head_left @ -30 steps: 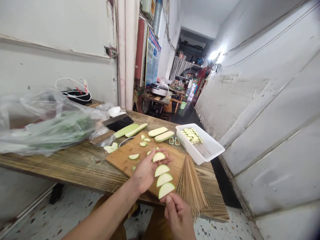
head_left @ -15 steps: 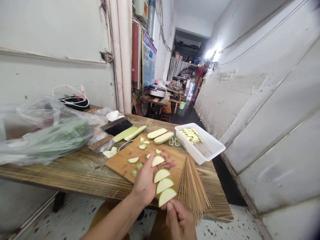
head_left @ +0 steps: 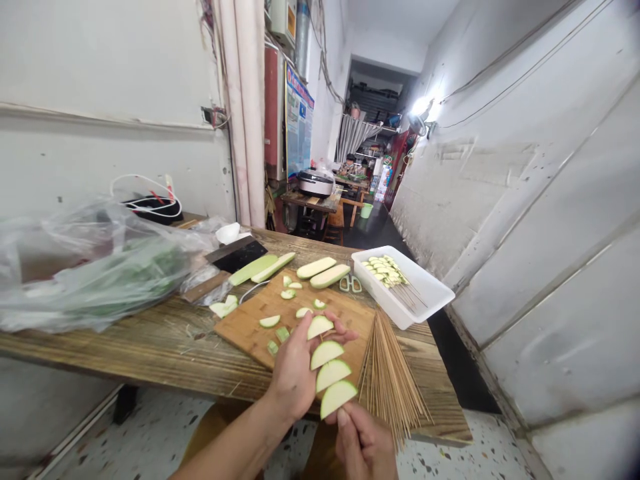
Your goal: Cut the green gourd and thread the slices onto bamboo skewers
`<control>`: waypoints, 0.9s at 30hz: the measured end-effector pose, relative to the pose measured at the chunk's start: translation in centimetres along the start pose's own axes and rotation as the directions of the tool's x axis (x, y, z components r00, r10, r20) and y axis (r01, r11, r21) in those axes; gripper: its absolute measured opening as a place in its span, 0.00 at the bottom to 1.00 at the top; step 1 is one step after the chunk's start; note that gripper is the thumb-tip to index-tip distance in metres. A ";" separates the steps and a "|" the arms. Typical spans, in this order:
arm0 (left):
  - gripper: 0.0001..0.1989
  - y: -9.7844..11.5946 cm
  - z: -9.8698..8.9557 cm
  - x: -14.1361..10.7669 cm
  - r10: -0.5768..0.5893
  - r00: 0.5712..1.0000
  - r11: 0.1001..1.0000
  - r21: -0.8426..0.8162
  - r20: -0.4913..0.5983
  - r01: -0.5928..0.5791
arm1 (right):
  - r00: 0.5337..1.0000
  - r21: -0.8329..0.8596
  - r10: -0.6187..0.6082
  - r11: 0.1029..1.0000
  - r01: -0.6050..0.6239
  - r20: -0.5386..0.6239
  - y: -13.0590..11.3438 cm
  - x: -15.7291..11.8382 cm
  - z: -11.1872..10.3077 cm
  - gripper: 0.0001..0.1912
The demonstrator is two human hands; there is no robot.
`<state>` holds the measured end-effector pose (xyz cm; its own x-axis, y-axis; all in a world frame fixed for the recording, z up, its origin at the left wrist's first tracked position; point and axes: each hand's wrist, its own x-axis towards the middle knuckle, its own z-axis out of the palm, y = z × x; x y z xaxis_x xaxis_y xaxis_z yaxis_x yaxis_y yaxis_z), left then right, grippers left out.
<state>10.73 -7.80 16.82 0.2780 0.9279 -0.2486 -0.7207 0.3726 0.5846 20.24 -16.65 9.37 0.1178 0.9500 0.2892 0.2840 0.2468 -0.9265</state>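
Observation:
Several half-moon zucchini slices (head_left: 333, 375) with green rims sit spaced along one bamboo skewer, over the near edge of the wooden cutting board (head_left: 245, 325). My left hand (head_left: 296, 373) is closed around the far end, holding the farthest zucchini slice (head_left: 319, 327) between thumb and fingers. At the near end, my right hand (head_left: 364, 437) pinches the skewer just below the closest slice; most of the skewer is hidden behind the slices. Loose zucchini pieces (head_left: 270, 321) lie on the board. Just right of it, a fan of bare bamboo skewers (head_left: 393, 380) rests on the table.
A white plastic tub (head_left: 430, 293) holding filled skewers stands at the back right, with scissors (head_left: 350, 284) beside it. Halved zucchini (head_left: 316, 268) lie behind the board. A cleaver (head_left: 237, 255) and a plastic bag of greens (head_left: 115, 273) occupy the table's left side.
The whole view has shifted very slightly. Both hands keep their hold on the zucchini skewer, and the slices look the same in number and spacing.

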 end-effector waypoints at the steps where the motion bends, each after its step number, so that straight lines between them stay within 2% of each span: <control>1: 0.10 -0.1 -0.1 0.0 0.002 1.000 1.000 -0.005 0.002 -0.002 | 1.000 0.004 0.000 1.000 0.000 0.002 0.0 0.0 0.0 0.19; 6: 0.11 -0.2 -0.1 0.2 0.025 0.999 0.999 -0.040 0.033 -0.024 | 1.000 0.002 -0.007 1.000 0.007 0.008 0.1 0.0 0.0 0.19; 12: 0.14 -0.3 -0.2 0.3 0.033 0.999 0.999 -0.032 -0.003 -0.033 | 1.000 -0.017 0.007 1.000 -0.007 0.008 0.4 0.0 -0.2 0.19; 15: 0.17 -0.6 -0.6 0.4 0.067 0.996 0.997 0.040 -0.056 -0.065 | 1.000 -0.031 0.001 1.000 -0.002 -0.024 0.4 0.2 -0.3 0.19; 19: 0.17 -0.3 -1.0 0.5 0.157 0.984 0.980 0.136 -0.090 -0.144 | 0.999 -0.060 -0.011 0.998 0.009 -0.036 0.2 0.2 -0.5 0.18; 27: 0.16 0.9 -1.3 0.7 0.143 0.988 0.963 0.237 -0.061 -0.125 | 0.998 -0.121 -0.066 0.991 0.065 -0.005 0.3 0.2 -0.5 0.18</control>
<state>9.42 -6.85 16.18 0.1329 0.9689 -0.2087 -0.5788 0.2469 0.7772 20.82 -16.44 9.28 0.1035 0.9308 0.3505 0.4042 0.2827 -0.8699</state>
